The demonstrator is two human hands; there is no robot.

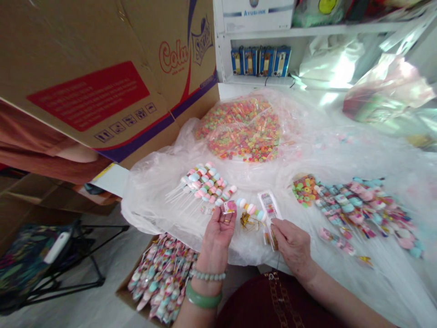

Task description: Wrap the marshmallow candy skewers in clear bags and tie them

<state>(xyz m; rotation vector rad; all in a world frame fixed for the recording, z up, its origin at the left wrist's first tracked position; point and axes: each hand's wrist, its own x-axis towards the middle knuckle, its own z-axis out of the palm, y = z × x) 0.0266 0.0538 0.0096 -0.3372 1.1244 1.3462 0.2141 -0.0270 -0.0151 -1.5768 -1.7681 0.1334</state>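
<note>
My left hand (220,230), palm up with curled fingers, holds a small pink-and-white piece (230,206), perhaps a wrapped candy or a label; its kind is unclear. My right hand (292,246) pinches the lower end of a narrow printed plastic sleeve (269,206). Between the hands lies a marshmallow candy skewer (251,208) in pastel colours. Just below it is a small heap of gold twist ties (248,222). Several unwrapped candy skewers (206,182) with white sticks are piled beyond my left hand. Wrapped candy skewers (355,205) lie to the right.
A big clear bag of ring candies (244,130) lies at the back, with loose ring candies (305,189) at the right. White plastic sheeting (150,182) covers the table. A large cardboard carton (112,59) stands at left. Below the table edge sits a box of wrapped skewers (162,278).
</note>
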